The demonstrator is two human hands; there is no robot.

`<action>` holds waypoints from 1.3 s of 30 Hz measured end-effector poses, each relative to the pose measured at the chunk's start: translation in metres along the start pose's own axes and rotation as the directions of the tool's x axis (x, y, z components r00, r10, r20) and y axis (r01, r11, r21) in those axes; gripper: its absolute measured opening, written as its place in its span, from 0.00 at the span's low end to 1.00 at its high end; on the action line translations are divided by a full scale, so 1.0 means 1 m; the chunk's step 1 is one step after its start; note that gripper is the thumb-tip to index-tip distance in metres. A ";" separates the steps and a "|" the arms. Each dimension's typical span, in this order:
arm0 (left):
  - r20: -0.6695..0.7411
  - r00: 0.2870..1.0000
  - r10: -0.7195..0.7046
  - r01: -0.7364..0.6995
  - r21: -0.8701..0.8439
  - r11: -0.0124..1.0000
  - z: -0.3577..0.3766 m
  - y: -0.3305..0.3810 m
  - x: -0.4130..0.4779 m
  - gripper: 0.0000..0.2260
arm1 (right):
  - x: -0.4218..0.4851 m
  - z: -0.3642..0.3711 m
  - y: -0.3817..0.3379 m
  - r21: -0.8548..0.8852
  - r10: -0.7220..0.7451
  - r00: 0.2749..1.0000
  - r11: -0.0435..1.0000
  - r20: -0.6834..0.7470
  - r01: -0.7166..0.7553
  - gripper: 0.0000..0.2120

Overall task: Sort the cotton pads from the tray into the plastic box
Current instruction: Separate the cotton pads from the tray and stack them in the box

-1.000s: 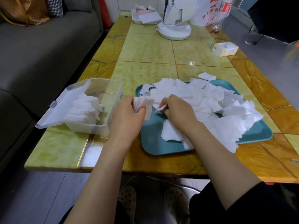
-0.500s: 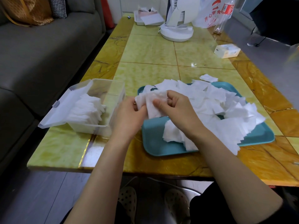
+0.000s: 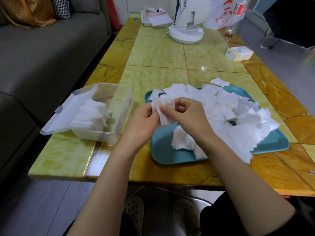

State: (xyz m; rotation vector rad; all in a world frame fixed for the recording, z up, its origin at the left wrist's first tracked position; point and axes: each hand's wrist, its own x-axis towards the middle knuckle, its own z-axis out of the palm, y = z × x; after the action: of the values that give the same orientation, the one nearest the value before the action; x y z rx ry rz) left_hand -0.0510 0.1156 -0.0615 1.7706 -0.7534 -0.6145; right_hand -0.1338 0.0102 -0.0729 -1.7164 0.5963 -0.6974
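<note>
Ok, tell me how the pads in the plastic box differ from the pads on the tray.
The boxed pads stand packed in a neat row; the loose pads lie in a scattered heap. The boxed pads sit inside the plastic box; some loose pads overhang the tray rim. Both are white squares.

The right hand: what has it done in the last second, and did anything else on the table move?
The right hand picked a pad off the pile on the tray and carried it left to the small stack in the left hand; both hands now pinch that stack over the tray's left end. The plastic box, the pads in it and the tray stayed put.
</note>
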 end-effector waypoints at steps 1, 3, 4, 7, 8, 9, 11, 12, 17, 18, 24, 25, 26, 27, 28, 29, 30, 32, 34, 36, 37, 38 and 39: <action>0.002 1.000 -0.008 0.008 -0.020 1.000 0.000 0.002 -0.001 0.15 | 0.000 0.000 0.001 -0.001 0.000 1.000 1.000 -0.008 0.000 0.04; 0.009 1.000 -0.024 0.024 -0.049 0.999 0.000 0.001 0.000 0.20 | 0.000 0.002 0.001 -0.016 -0.011 1.000 1.000 -0.012 0.011 0.06; 0.018 0.999 -0.031 0.032 -0.069 0.997 0.000 0.001 0.000 0.21 | 0.000 0.002 0.002 -0.031 -0.021 1.000 0.999 -0.015 0.020 0.08; 0.038 0.998 -0.044 0.048 -0.099 0.994 0.000 0.005 -0.002 0.23 | 0.001 0.004 0.005 -0.081 -0.029 0.998 0.996 -0.048 0.025 0.09; 0.045 0.998 -0.034 0.038 -0.087 0.995 0.000 0.007 -0.004 0.22 | 0.001 0.004 0.005 -0.094 -0.015 0.998 0.995 -0.067 0.009 0.08; 0.048 0.999 -0.012 0.016 -0.072 0.997 0.001 0.008 -0.005 0.19 | 0.002 0.005 0.004 -0.103 0.010 0.996 0.994 -0.086 -0.019 0.08; 0.033 0.999 0.036 -0.035 -0.024 0.999 0.000 0.005 -0.005 0.09 | 0.003 0.005 0.004 -0.080 0.071 0.992 0.994 -0.102 -0.079 0.13; 0.022 0.998 0.058 -0.057 -0.006 0.998 0.000 0.003 -0.004 0.07 | 0.003 0.004 0.004 -0.052 0.095 0.991 0.994 -0.090 -0.100 0.16; 0.016 0.995 0.103 -0.104 0.076 0.992 -0.007 -0.001 -0.001 0.08 | 0.002 0.005 0.002 -0.015 0.032 0.999 0.999 0.028 -0.032 0.09; 0.018 0.993 0.116 -0.117 0.110 0.987 -0.009 -0.004 -0.001 0.07 | 0.001 0.005 0.002 -0.036 -0.007 0.999 0.999 0.038 0.009 0.06; -0.006 0.979 0.202 -0.194 0.247 0.949 -0.028 -0.016 -0.011 0.10 | -0.011 0.012 0.004 -0.102 -0.074 0.986 0.991 0.148 0.089 0.04; -0.012 0.975 0.222 -0.212 0.252 0.944 -0.032 -0.017 -0.013 0.11 | -0.014 0.016 0.003 -0.099 -0.082 0.983 0.990 0.166 0.099 0.04; -0.018 0.970 0.243 -0.230 0.257 0.939 -0.037 -0.016 -0.015 0.11 | -0.016 0.020 0.003 -0.097 -0.092 0.981 0.989 0.169 0.109 0.04; -0.034 0.965 0.260 -0.242 0.263 0.934 -0.041 -0.016 -0.017 0.10 | -0.017 0.023 0.002 -0.098 -0.105 0.982 0.988 0.156 0.121 0.04; -0.064 0.961 0.271 -0.245 0.268 0.932 -0.046 -0.017 -0.019 0.09 | -0.017 0.027 0.001 -0.102 -0.118 0.984 0.986 0.134 0.132 0.05; -0.112 0.954 0.280 -0.241 0.276 0.931 -0.051 -0.018 -0.020 0.08 | -0.016 0.031 -0.001 -0.111 -0.134 0.985 0.983 0.105 0.145 0.06; -0.169 0.942 0.289 -0.231 0.294 0.927 -0.057 -0.020 -0.021 0.08 | -0.013 0.036 -0.003 -0.127 -0.151 0.986 0.979 0.074 0.160 0.06; -0.280 0.914 0.293 -0.188 0.347 0.919 -0.071 -0.026 -0.020 0.07 | -0.005 0.046 -0.009 -0.166 -0.171 0.985 0.971 0.012 0.171 0.06; -0.347 0.902 0.257 -0.097 0.418 0.903 -0.086 -0.035 -0.020 0.09 | 0.010 0.059 -0.015 -0.207 -0.172 0.984 0.965 -0.042 0.160 0.05; -0.365 0.915 0.171 0.048 0.519 0.853 -0.098 -0.044 -0.021 0.12 | 0.028 0.074 -0.021 -0.268 -0.190 0.980 0.949 -0.058 0.168 0.05; -0.363 0.924 0.124 0.109 0.560 0.821 -0.102 -0.047 -0.021 0.15 | 0.038 0.082 -0.023 -0.305 -0.210 0.977 0.934 -0.047 0.186 0.05; -0.358 0.930 0.087 0.150 0.583 0.798 -0.105 -0.049 -0.023 0.18 | 0.047 0.090 -0.025 -0.350 -0.231 0.972 0.914 -0.029 0.207 0.06; -0.354 0.933 0.063 0.171 0.591 0.789 -0.108 -0.050 -0.024 0.22 | 0.056 0.098 -0.026 -0.406 -0.248 0.969 0.886 -0.009 0.223 0.06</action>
State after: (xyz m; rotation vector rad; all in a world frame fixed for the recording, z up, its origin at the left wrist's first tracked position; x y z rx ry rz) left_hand 0.0204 0.2133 -0.0756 2.4306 -0.6861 -0.0487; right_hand -0.0239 0.0425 -0.0584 -2.1861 0.6086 -0.8425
